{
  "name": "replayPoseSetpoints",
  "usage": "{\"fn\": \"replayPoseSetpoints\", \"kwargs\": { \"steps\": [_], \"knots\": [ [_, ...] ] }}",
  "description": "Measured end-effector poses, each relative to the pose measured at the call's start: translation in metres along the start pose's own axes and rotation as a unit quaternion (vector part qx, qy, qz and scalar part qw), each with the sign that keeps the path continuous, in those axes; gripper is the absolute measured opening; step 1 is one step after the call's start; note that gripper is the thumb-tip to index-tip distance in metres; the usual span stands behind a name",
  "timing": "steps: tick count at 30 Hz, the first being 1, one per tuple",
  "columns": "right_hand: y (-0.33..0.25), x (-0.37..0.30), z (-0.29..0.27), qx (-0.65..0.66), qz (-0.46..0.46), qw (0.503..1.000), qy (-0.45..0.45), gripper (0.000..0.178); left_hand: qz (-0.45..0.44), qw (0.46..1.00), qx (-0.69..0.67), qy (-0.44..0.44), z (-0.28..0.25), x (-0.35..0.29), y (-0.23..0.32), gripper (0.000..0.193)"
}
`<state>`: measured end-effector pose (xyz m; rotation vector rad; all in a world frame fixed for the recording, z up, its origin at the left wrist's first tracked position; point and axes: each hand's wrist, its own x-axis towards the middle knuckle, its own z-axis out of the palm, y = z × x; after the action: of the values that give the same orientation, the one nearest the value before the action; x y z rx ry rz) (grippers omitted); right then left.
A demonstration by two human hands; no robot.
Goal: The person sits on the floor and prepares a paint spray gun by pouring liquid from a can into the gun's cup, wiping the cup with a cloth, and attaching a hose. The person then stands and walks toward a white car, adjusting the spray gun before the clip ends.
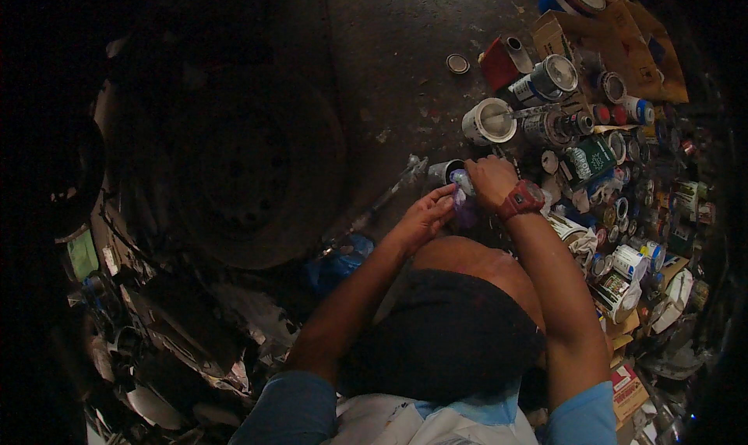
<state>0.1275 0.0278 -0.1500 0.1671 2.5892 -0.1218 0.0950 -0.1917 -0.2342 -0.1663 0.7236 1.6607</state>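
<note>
My left hand [427, 215] is closed, fingers pinched at the edge of a crumpled purple and whitish piece, thin like plastic or cloth [465, 207]. On the other side of it, my right hand [492, 182] shows its back, with a red watch [523, 199] on the wrist. Its fingers curl down at the top of the same piece, and their tips are partly hidden. Just beyond both hands lies a small cup-like container [446, 170] with a dark inside. My bent knee is below the hands.
An open white paint can [489, 122] stands beyond my hands, near a tilted can [555, 75] and a red tin [505, 62]. Crowded cans, bottles and cardboard [623, 48] fill the right. A dark wheel [249, 168] lies left, with a blue plastic bag [343, 262] nearby.
</note>
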Motion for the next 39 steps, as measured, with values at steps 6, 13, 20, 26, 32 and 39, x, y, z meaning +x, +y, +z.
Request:
{"fn": "replayPoseSetpoints", "kwargs": {
  "steps": [6,13,20,26,32,39],
  "knots": [
    [0.001,0.001,0.005,0.006,-0.025,0.998,0.060,0.027,-0.003,1.000,-0.002,0.014,0.005,-0.003,0.004,0.056],
    [-0.002,0.003,-0.002,-0.036,-0.018,0.999,0.008,0.025,-0.003,1.000,-0.027,-0.001,0.002,-0.001,0.002,0.057],
    [-0.007,0.007,-0.003,-0.032,0.000,0.999,0.012,0.023,0.000,1.000,-0.015,-0.003,0.002,-0.002,0.004,0.060],
    [-0.007,0.009,-0.001,-0.026,-0.011,0.999,0.020,0.023,-0.010,1.000,0.003,0.012,0.006,-0.004,0.008,0.061],
    [-0.011,0.006,-0.005,-0.032,0.016,0.999,-0.003,0.024,-0.011,1.000,-0.002,0.005,0.005,-0.002,0.008,0.064],
    [-0.011,0.007,-0.003,-0.007,0.023,1.000,-0.007,0.025,-0.032,0.999,0.013,0.007,-0.001,-0.001,0.008,0.068]
  ]
}}
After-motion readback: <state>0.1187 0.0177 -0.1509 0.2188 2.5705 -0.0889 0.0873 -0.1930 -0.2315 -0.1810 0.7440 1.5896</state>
